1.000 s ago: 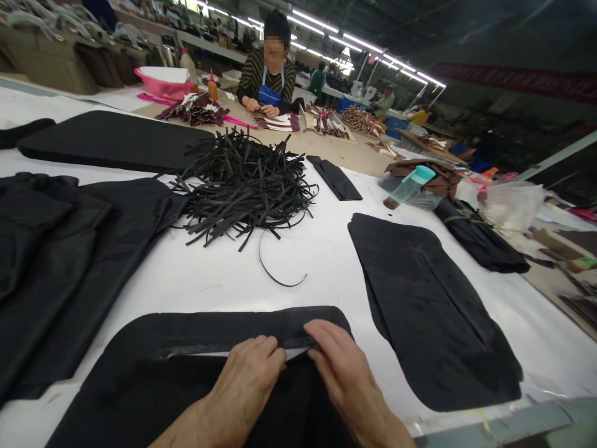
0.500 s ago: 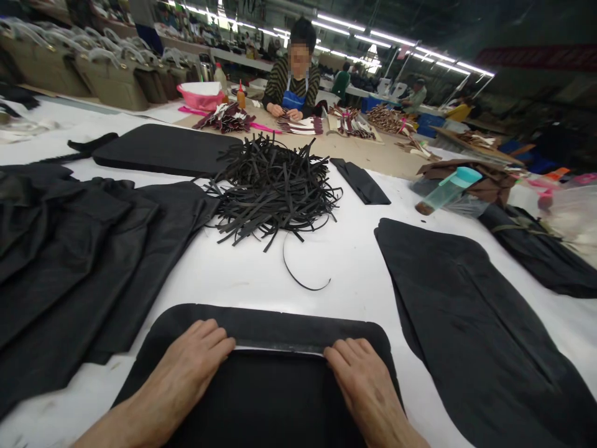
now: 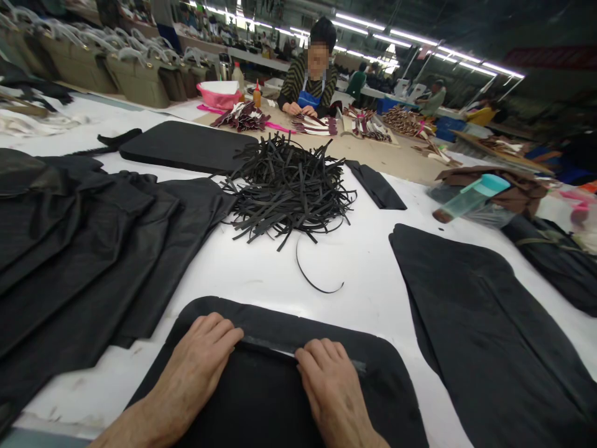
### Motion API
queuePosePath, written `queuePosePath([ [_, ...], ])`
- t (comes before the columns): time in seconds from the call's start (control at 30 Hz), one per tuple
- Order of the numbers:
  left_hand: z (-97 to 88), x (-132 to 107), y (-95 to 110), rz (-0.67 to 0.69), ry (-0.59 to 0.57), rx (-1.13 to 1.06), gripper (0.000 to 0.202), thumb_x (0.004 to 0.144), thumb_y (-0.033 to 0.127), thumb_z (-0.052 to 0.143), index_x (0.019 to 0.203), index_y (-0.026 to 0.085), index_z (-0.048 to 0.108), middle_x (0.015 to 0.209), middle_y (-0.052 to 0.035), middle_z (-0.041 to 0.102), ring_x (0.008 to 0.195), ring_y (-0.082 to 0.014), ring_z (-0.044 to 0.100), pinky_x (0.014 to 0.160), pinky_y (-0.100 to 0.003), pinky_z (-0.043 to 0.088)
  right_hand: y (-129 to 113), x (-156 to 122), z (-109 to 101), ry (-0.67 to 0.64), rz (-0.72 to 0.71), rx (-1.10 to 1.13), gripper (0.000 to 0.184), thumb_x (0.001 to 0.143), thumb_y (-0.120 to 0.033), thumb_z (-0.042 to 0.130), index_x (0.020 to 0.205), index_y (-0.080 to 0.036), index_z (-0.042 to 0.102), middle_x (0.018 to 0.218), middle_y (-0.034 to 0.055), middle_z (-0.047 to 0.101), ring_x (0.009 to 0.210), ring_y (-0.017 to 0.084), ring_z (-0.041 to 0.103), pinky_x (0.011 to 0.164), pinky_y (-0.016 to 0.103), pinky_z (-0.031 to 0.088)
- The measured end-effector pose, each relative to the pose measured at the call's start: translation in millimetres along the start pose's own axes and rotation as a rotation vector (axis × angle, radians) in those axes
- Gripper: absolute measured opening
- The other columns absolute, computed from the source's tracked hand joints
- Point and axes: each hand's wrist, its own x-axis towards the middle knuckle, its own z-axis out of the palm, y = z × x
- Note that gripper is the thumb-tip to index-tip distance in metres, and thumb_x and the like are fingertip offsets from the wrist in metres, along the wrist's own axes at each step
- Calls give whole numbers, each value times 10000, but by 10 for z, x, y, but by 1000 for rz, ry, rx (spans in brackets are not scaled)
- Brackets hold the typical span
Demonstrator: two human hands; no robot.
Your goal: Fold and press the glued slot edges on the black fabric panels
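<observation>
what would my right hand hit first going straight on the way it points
Past the black panel under it, your right hand would probably meet the pile of black strips across the white tabletop; depth is hard to judge.

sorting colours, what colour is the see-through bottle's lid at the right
The lid is light turquoise, seen best in the head view.

A broad desk with a glossy white top [image 3: 366,274] fills the foreground, its blue-grey edge [image 3: 46,438] showing at lower left; beyond it runs a desk surfaced in plain tan sheet [image 3: 396,163]; farther back, a long pale desk [image 3: 259,60] crosses the room at a slant; rows of slim white tube lights [image 3: 360,22] hang below a dark, shadowy ceiling [image 3: 471,18]; a dim red banner [image 3: 550,57], its lettering unreadable, stretches across the gloomy right side
</observation>
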Motion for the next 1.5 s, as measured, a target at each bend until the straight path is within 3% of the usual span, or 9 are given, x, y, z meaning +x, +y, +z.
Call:
queuePosePath([
  [0.07,10,-8,-1,-26,32,-21,250,850,85,389,975,233,547,852,-3,596,781,-188,515,700,-320,418,-72,64,43,-22,9,14,136,846,-102,477,829,-208,561,782,16,549,706,194,458,642,334,298],
  [0.27,-25,13,33,-306,75,-160,230,779,137,506,989,230,501,1067,-41,524,950,-206,543,786,-322,485,-155,141,102,-30,32,38,184,852,-72,456,854,-215,572,780,15,542,701,194,448,635,332,290],
  [0.37,5,60,137,-125,110,-105,320,819,83,436,1089,243,499,1135,-40,527,1022,-210,511,864,-352,451,-163,139,118,-32,25,38,189,847,-62,454,862,-210,571,779,16,538,699,197,442,630,331,291],
  [0.47,97,115,272,53,-63,-100,310,828,17,402,1006,216,561,1005,-25,590,919,-201,523,824,-358,454,-159,131,128,-37,23,31,189,867,-69,432,815,-200,559,770,19,531,695,195,437,631,330,297],
  [0.57,209,139,349,35,-186,-64,273,807,17,471,993,189,573,948,-31,593,862,-217,510,802,-395,460,-142,127,128,-38,29,34,197,881,-77,422,799,-197,555,774,19,528,701,193,437,633,327,303],
  [0.9,345,92,283,129,-20,-55,179,837,31,450,893,165,553,888,-36,538,812,-206,467,737,-368,444,-76,82,187,9,-47,52,263,947,-178,332,873,-161,583,807,44,525,716,197,424,629,332,322],
  [1.13,233,125,250,316,-108,48,223,843,36,440,1020,124,544,907,-57,561,805,-200,484,734,-334,467,-55,59,121,16,-171,-1,391,967,-191,216,1000,-103,595,784,73,540,704,201,438,611,332,359],
  [1.33,213,145,300,334,-170,88,241,838,43,439,1021,152,553,958,-46,583,852,-184,510,805,-308,463,-68,77,151,72,-243,-82,428,960,-133,181,970,-80,606,750,81,545,668,197,442,593,333,371],
  [1.5,283,123,301,378,-94,114,273,825,21,421,1039,122,555,952,-56,592,870,-185,515,837,-306,460,-59,60,221,99,-226,-90,397,964,-143,216,935,-103,610,760,73,551,680,194,448,601,330,378],
])
